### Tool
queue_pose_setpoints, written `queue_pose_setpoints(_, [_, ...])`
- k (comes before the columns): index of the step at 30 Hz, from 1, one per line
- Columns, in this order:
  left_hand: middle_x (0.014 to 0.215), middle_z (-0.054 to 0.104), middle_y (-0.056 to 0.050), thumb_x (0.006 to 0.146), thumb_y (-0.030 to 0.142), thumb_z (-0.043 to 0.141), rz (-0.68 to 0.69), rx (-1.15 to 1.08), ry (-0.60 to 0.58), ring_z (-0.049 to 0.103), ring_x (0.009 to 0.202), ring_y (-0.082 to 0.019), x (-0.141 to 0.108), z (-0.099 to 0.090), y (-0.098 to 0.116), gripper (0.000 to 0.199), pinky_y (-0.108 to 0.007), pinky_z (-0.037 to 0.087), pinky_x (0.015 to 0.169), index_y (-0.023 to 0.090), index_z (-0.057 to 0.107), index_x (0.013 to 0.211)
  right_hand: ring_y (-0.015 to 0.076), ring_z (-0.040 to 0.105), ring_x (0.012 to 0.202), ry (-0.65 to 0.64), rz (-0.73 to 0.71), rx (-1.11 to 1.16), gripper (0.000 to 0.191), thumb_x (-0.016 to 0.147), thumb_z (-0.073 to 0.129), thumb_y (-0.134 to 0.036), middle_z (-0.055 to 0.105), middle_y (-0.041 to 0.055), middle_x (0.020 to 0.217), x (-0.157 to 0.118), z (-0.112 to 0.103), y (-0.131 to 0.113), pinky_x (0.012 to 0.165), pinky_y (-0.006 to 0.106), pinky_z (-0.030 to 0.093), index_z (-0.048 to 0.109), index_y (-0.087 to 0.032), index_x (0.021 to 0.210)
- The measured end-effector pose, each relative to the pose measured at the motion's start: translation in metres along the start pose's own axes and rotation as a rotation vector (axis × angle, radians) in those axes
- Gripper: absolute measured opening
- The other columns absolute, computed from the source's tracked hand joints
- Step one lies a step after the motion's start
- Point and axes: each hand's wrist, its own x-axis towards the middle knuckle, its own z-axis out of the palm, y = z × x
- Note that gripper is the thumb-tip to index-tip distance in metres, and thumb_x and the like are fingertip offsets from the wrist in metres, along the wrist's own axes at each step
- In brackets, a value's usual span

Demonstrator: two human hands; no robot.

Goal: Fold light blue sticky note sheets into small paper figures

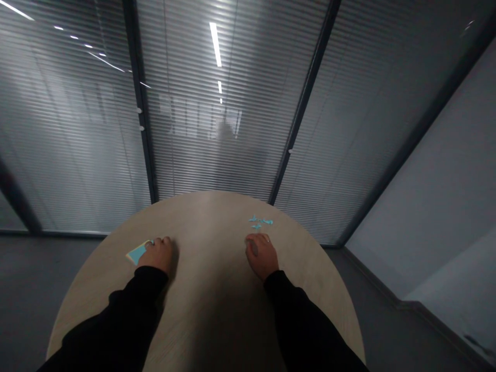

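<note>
My left hand [157, 254] rests at the left of the round table, its curled fingers on the far edge of a flat light-blue piece with a yellowish border [137, 253]. Part of that piece is hidden beneath the hand. On the right side, my right hand [262, 254] is bent over the tabletop, with a ring on one finger. Whether anything is between its fingers is too small to tell. Just beyond it lie several small turquoise pieces [256, 226], apart from the hand.
The round wooden table [209, 217] fills the lower middle. Behind it stand glass panels with blinds [217, 165] and dark frames, close to the table's far edge. A pale wall [434, 206] rises on the right above the dark floor [34, 279].
</note>
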Motion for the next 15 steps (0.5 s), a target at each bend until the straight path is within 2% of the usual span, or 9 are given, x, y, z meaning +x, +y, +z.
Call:
queue_pose_setpoints(1, [0.103,0.063,-0.037,0.087,0.004,0.030,-0.015,0.082,0.006,0.062,0.101,-0.043,0.001,-0.003,-0.001,0.039,-0.054,0.045,0.084,-0.005,0.063,0.106,0.0246,0.059,0.101,-0.008,0.001,0.005,0.024,0.088,0.049,-0.016,0.070,0.0074,0.101,-0.001,0.000,-0.001,0.095,0.041,0.046,0.067,-0.022,0.101])
queue_pose_setpoints(3, [0.105,0.067,-0.032,0.086,0.004,0.035,-0.041,0.168,-0.056,0.064,0.101,-0.039,0.002,-0.010,-0.001,0.036,-0.047,0.047,0.085,-0.001,0.066,0.105,0.0243,0.059,0.098,-0.028,-0.006,0.017,0.022,0.087,0.049,-0.014,0.070,0.0077,0.098,-0.004,-0.001,-0.004,0.094,0.040,0.046,0.067,-0.021,0.098])
queue_pose_setpoints(7, [0.110,0.069,-0.026,0.086,0.010,0.042,-0.069,0.201,-0.202,0.065,0.105,-0.036,0.005,-0.027,-0.005,0.033,-0.039,0.049,0.087,0.002,0.067,0.106,0.0233,0.061,0.090,-0.071,-0.045,0.036,0.018,0.086,0.050,-0.012,0.070,0.0070,0.090,-0.009,-0.002,-0.012,0.092,0.040,0.045,0.066,-0.020,0.090])
queue_pose_setpoints(11, [0.109,0.071,-0.023,0.087,0.016,0.045,-0.044,0.182,-0.255,0.066,0.106,-0.036,0.009,-0.032,-0.014,0.031,-0.039,0.050,0.087,0.006,0.070,0.101,0.0226,0.061,0.089,-0.113,-0.059,0.045,0.017,0.086,0.051,-0.011,0.070,0.0068,0.089,-0.014,-0.003,-0.018,0.090,0.038,0.046,0.065,-0.020,0.089])
queue_pose_setpoints(15, [0.109,0.071,-0.023,0.084,0.019,0.051,-0.026,0.183,-0.243,0.066,0.106,-0.036,0.011,-0.028,-0.020,0.029,-0.038,0.051,0.087,0.007,0.071,0.101,0.0223,0.061,0.090,-0.153,-0.059,0.046,0.017,0.085,0.052,-0.010,0.070,0.0065,0.090,-0.017,0.000,-0.018,0.090,0.037,0.046,0.065,-0.020,0.089])
